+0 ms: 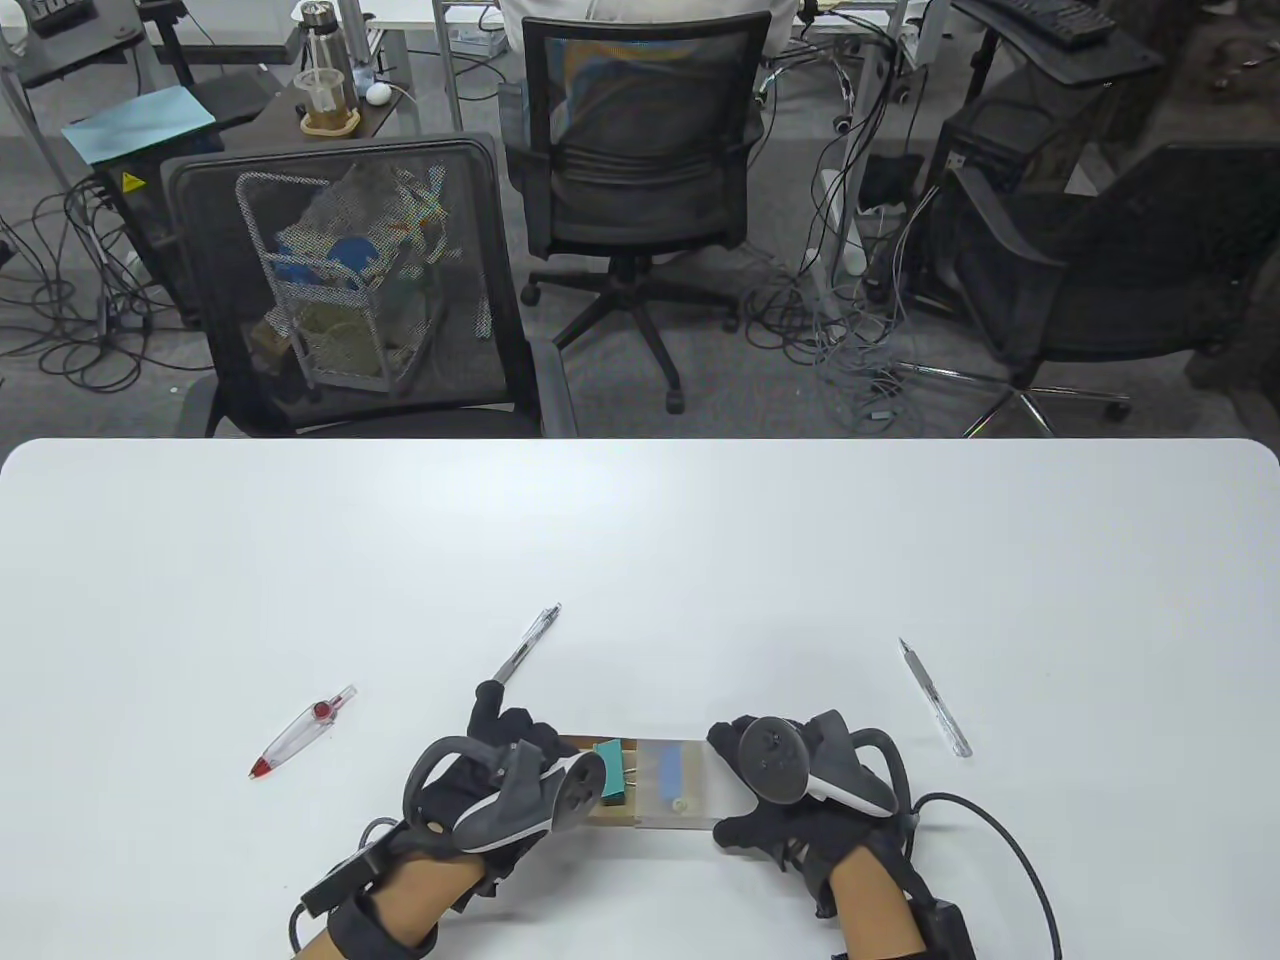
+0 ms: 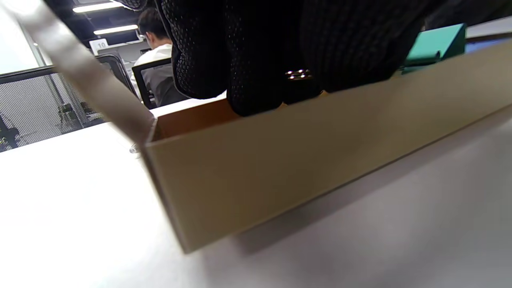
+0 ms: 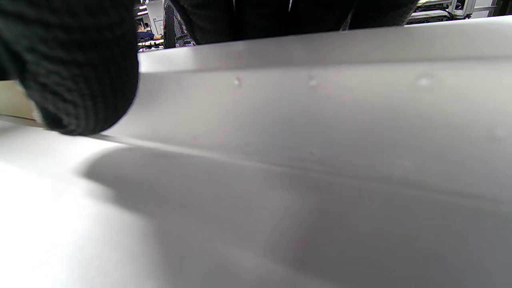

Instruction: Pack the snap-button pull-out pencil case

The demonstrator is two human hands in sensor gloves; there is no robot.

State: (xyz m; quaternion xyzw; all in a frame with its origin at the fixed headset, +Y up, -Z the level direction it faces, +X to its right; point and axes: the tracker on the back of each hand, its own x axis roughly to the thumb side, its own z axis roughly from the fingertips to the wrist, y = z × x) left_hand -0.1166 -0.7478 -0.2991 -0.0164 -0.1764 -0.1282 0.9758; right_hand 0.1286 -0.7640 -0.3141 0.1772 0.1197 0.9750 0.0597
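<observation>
The pencil case lies at the table's near edge between my hands. Its tan inner drawer (image 1: 610,815) is pulled partly out to the left of the translucent sleeve (image 1: 680,785). A green item (image 1: 611,775) sits in the drawer and a blue item (image 1: 671,768) shows through the sleeve. My left hand (image 1: 560,775) grips the drawer's left end; in the left wrist view its fingers (image 2: 260,60) curl over the drawer wall (image 2: 320,160), with the green item (image 2: 434,46) behind. My right hand (image 1: 735,790) grips the sleeve's right end; the right wrist view shows a fingertip (image 3: 80,80) against the sleeve (image 3: 320,104).
A clear pen (image 1: 528,645) lies just beyond my left hand. A red-tipped clear pen (image 1: 303,733) lies to the left. A slim silver pen-like tool (image 1: 935,697) lies to the right. Office chairs stand past the table's far edge (image 1: 640,440).
</observation>
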